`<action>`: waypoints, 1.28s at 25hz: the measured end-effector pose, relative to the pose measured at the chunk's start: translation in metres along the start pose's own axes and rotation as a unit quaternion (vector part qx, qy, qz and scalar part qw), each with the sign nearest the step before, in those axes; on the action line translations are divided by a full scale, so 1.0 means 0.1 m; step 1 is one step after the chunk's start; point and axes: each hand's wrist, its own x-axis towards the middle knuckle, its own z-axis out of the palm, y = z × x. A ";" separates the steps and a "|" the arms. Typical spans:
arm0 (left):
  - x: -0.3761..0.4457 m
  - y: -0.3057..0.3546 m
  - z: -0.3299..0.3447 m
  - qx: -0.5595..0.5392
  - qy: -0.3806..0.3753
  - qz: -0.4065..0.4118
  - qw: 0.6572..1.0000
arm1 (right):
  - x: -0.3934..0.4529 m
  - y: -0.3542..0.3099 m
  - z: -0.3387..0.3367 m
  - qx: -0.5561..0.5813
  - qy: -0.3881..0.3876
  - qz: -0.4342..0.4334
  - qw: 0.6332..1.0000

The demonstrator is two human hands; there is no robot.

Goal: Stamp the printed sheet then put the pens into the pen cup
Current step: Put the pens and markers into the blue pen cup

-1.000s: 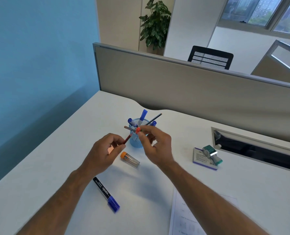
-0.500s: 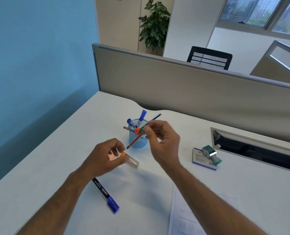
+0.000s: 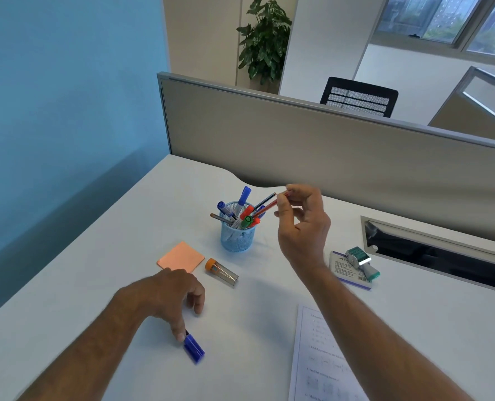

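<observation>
A blue mesh pen cup (image 3: 237,240) stands mid-desk with several pens in it. My right hand (image 3: 302,227) is just right of the cup and pinches the top end of a red pen (image 3: 266,208), whose lower end is inside the cup. My left hand (image 3: 166,296) is low at the front left, its fingers closed over a blue marker (image 3: 194,349) lying on the desk; only the blue cap shows. The printed sheet (image 3: 327,360) lies at the front right. A green stamp (image 3: 362,261) rests on a small box (image 3: 345,272) to the right.
An orange sticky-note pad (image 3: 181,257) and a clear tube with an orange cap (image 3: 221,272) lie in front of the cup. A grey partition (image 3: 327,146) runs along the back, with a cable slot (image 3: 443,257) at the right. A blue wall stands at the left.
My right hand took the red pen from the left hand and brought its lower end into the cup. My left hand dropped back onto the blue marker, uncovering the sticky-note pad.
</observation>
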 end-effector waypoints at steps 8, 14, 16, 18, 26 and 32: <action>0.05 0.01 0.05 -0.014 0.016 0.000 1.000 | -0.20 0.15 0.12 -0.124 -0.135 -0.049 0.982; 0.13 0.07 0.13 0.055 0.086 0.066 0.993 | -0.28 0.27 0.17 -0.274 -0.203 -0.091 0.936; 0.15 0.06 0.16 0.068 0.129 0.083 0.986 | -0.30 0.30 0.16 -0.271 -0.197 -0.060 0.940; 0.18 0.04 0.17 0.022 0.179 0.093 0.979 | -0.30 0.32 0.15 -0.277 -0.199 -0.028 0.940; 0.33 0.21 0.15 -0.352 0.373 0.101 0.852 | -0.54 0.22 0.03 -0.001 -0.164 0.218 0.962; 0.37 0.33 0.17 -0.339 0.378 0.152 0.848 | -0.69 0.12 0.09 0.012 -0.232 0.149 0.961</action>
